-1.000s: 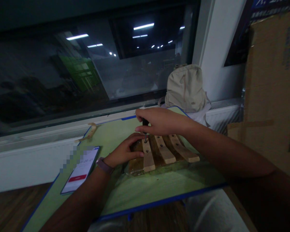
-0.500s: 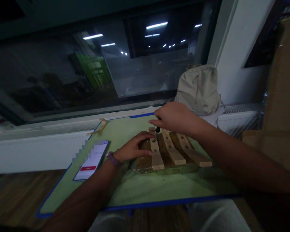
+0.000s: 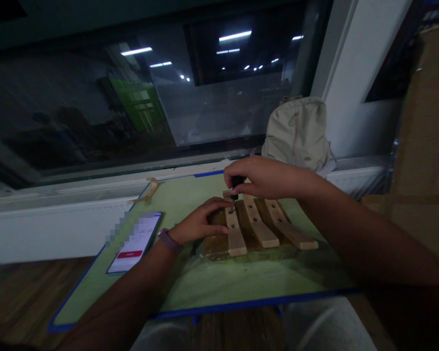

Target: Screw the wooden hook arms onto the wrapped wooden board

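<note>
My right hand is closed around the black handle of a screwdriver. The metal shaft points down at a hole in the leftmost wooden strip, slightly tilted; whether a screw sits there is too small to tell. My left hand rests at that strip's left side, thumb and fingers spread apart, the thumb tip touching its edge. The middle strip and the right strip lie beside it, each with dark holes. All three lie across a brown, shiny block.
The block lies on a pale green table with a blue edge. A phone lies left of my arm, and a curved tan piece at the far left edge. Beyond stand a beige backpack and a window; cardboard is at right.
The view has swung, shifting the scene rightward. The screwdriver leaned over half a second ago and now stands steeper, my right hand slightly further left. My left hand stays by the left strip.
</note>
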### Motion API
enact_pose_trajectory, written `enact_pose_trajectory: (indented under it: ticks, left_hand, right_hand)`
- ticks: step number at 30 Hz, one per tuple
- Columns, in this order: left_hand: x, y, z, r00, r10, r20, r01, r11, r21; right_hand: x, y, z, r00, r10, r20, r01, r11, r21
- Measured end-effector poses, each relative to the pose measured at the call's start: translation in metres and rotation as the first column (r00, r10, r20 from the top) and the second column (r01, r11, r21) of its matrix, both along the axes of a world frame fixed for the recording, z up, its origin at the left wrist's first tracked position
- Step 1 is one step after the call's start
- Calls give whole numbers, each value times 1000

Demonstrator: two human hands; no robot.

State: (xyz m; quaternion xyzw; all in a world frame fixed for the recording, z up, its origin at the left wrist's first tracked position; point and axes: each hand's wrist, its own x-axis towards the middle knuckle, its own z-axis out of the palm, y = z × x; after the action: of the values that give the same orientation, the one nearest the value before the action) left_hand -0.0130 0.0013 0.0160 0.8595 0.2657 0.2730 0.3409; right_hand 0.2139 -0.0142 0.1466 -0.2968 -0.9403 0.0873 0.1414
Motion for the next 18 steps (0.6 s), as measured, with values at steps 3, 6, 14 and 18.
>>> enact_pose_trajectory:
  ticks: [3, 6, 14, 18]
  left_hand:
    - [-1, 0, -1, 1000, -7, 1, 7, 1000, 9]
    - [-1, 0, -1, 1000, -7, -3, 7, 1000, 4]
    - [0, 1, -1, 1000, -1, 8, 1, 1000, -20]
    - [-1, 1, -1, 1000, 6, -6, -6, 1000, -10]
  right_hand:
    - [-7, 1, -3, 991, -120, 60, 115, 990, 85]
    - [-15, 1, -11, 950, -302, 81, 275, 930, 244]
    - [-2, 2, -13, 998, 54, -43, -52, 998, 47]
    - [4, 2, -6, 991, 132, -34, -134, 988, -72]
